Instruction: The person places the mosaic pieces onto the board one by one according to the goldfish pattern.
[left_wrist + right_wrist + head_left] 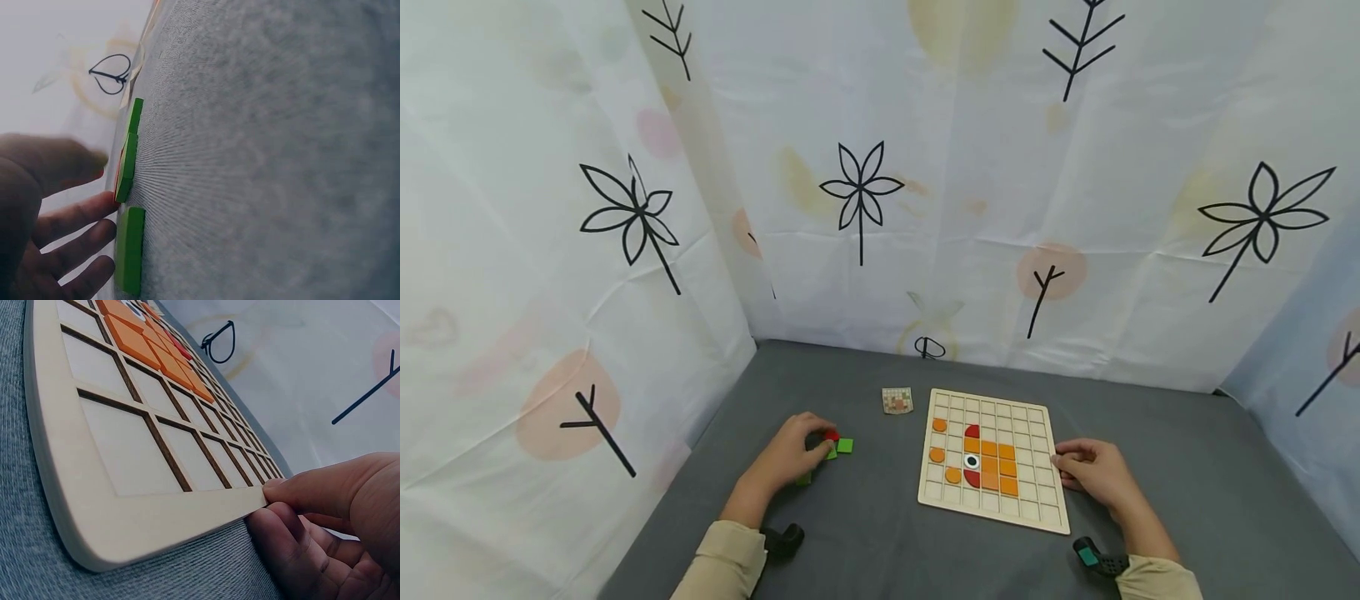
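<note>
My left hand (792, 450) reaches over a small group of tiles, thumb and fingers apart, fingertips beside a red piece (831, 435). Around it lie green square tiles (846, 446); in the left wrist view a thick green tile (130, 250) stands close to the fingertips. A wooden grid board (1033, 475) lies at centre right, carrying orange square tiles (989, 465), orange discs (939, 425), red quarter-round pieces (972, 431) and an eye tile (972, 462). My right hand (1093, 471) pinches the board's right edge, thumb on top in the right wrist view.
A small patterned card (897, 401) lies left of the board's far corner. The grey cloth-covered table (865, 533) meets white printed curtains (970, 275) at the back and sides. Wrist-worn devices (784, 542) sit at both sleeves.
</note>
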The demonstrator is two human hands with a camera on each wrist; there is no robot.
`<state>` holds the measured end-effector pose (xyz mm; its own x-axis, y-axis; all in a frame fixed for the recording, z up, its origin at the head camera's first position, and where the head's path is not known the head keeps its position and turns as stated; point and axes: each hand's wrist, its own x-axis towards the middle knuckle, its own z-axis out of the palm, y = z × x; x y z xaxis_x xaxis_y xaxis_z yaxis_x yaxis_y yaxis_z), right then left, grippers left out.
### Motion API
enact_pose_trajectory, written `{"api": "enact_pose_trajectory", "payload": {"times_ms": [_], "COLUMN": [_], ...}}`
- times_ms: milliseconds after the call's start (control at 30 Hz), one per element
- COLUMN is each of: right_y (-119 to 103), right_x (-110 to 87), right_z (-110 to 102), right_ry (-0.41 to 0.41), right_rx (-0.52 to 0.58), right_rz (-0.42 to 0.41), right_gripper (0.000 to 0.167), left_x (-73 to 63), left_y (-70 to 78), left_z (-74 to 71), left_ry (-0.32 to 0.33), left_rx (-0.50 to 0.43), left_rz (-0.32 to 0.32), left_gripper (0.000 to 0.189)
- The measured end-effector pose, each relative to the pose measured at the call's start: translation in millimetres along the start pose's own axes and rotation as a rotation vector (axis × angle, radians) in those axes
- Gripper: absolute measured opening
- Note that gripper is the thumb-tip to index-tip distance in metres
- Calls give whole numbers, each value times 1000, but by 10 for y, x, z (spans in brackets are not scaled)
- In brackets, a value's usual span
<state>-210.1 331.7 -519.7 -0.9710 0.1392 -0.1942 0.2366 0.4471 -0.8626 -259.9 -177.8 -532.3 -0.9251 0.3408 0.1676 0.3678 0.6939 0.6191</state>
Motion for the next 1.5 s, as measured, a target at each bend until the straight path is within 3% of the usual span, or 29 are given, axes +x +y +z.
{"api": "enact_pose_trajectory", "payload": {"times_ms": [433, 700, 800, 1067, 1500], "right_y": [28, 27, 22, 9, 12], "right_x": [9, 12, 13, 11, 2], "right_z": [-2, 3, 1, 0, 4], "right_ry": [-1, 3, 2, 4, 5], "right_rx": [-2, -7, -5, -5, -3], "right_rz": [-8, -11, -7, 4, 4], "right_gripper": [40, 40, 40, 41, 41], "left_x": [82, 56, 37, 32, 107], "left_y": [-17, -32, -41, -52, 15], "left_z": [21, -2, -24, -52, -50], "left_ry": [0, 104, 116, 66, 38], "left_rx": [62, 136, 137, 92, 105], "left_rz": [0, -50, -63, -44, -94], "left_gripper": [23, 12, 12, 19, 15]}}
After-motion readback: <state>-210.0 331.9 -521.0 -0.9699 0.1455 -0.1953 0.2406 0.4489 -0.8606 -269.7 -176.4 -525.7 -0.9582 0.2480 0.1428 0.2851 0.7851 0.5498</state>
